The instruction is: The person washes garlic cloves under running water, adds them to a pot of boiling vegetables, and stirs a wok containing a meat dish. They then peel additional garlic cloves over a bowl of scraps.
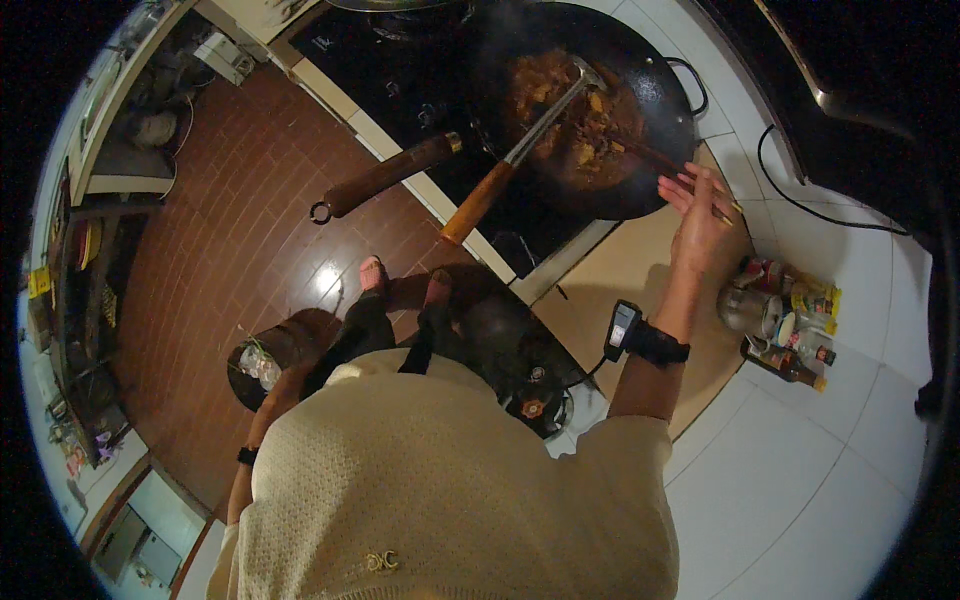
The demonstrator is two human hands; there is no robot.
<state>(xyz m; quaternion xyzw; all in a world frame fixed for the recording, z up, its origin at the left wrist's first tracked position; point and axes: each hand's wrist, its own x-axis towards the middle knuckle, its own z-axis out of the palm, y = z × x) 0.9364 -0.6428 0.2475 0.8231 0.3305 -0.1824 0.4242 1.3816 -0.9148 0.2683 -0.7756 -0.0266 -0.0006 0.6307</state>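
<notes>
My right hand (697, 202) grips a pair of dark wooden chopsticks (656, 157) beside the near right rim of a black wok (652, 90). Their far ends reach into brown, saucy chunks of food (592, 150), and some steam rises there. A long metal cooking utensil with a wooden handle (480, 199) leans across the wok, its head in the food; neither hand touches it. The wok's own wooden handle (390, 176) juts out over the floor. My left hand (283, 394) hangs low at my side near a dark bin (307, 337); its fingers are hard to make out.
The wok sits on a black glass cooktop (420, 82). Right of it, a metal pot (750, 311), a sauce bottle (787, 367) and seasoning packs stand by the tiled wall. A cable (817, 217) hangs there. Below the counter is a gas cylinder valve (532, 409). Shelves line the left.
</notes>
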